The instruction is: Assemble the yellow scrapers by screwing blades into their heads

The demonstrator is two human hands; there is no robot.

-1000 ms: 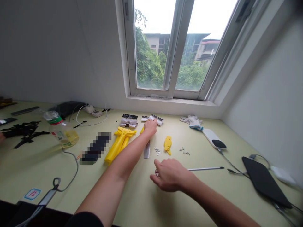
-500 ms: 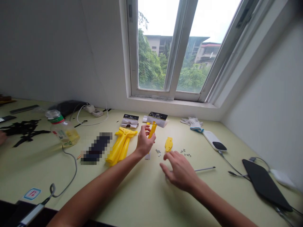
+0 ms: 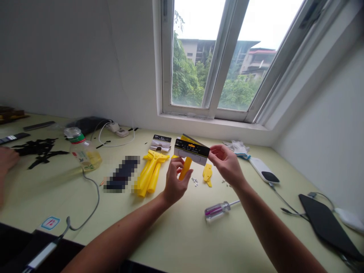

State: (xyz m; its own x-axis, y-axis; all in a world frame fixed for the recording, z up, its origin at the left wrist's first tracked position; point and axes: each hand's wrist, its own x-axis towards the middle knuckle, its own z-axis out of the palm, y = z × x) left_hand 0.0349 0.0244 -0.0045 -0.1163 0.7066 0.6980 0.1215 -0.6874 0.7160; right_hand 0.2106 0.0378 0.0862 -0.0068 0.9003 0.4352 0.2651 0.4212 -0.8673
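My left hand [image 3: 176,180] is closed around a yellow plastic handle [image 3: 185,168], which stands tilted up with its top hidden by a card. That black-and-white packaging card [image 3: 192,151] is pinched at its right end by my right hand [image 3: 227,163]. Behind the card a flat yellow-and-dark edge [image 3: 196,138] shows; I cannot tell what it belongs to. Several yellow handles with wide heads [image 3: 150,172] lie left of my left hand. Between my hands are small nuts [image 3: 195,181] and flat yellow pieces [image 3: 207,174]. A clear-and-purple screwdriver [image 3: 217,211] lies nearer me.
Another packaging card [image 3: 160,143] lies at the back. A bottle [image 3: 85,153] and a pixelated dark object [image 3: 122,174] are on the left. White gloves [image 3: 238,147], a white device [image 3: 264,171] and a black device [image 3: 331,223] lie right. Another person's hand [image 3: 8,159] is at far left.
My right hand has moved up from above the screwdriver and taken hold of the packaging card, now raised in front of the handle. The screwdriver's grip is uncovered. The view has shifted slightly.
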